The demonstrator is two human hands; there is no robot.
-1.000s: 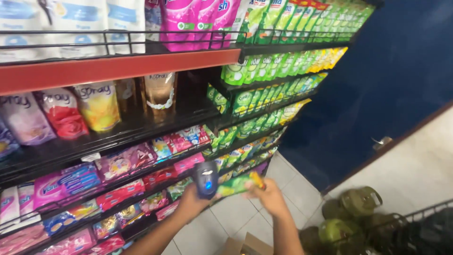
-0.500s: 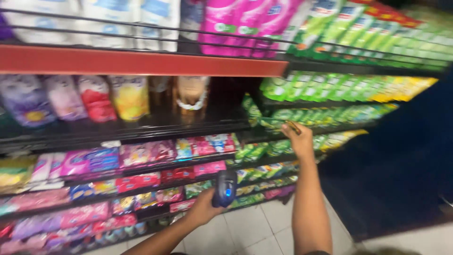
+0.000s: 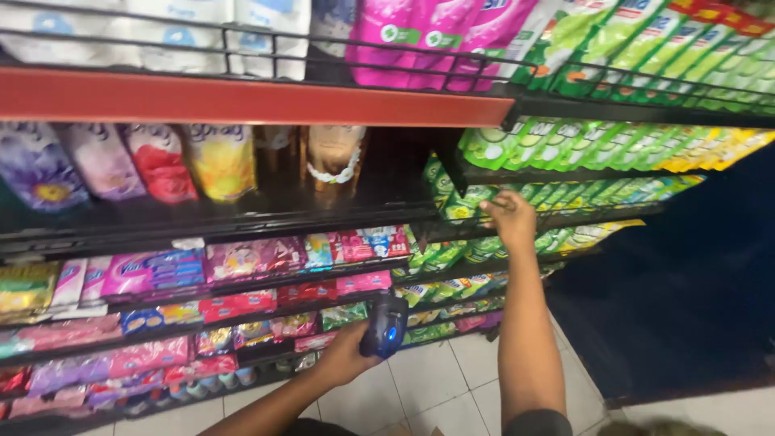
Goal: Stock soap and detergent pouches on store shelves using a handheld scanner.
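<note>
The shelving unit (image 3: 242, 101) rises above and ahead of both hands, holding rows of coloured pouches over a white tiled floor (image 3: 452, 379). The right hand (image 3: 510, 220) rests its curled fingers on the green sachets (image 3: 452, 211); none is lifted clear. Below it, the left hand (image 3: 343, 355) grips a dark handheld scanner (image 3: 385, 324), its blue light facing the camera.
</note>
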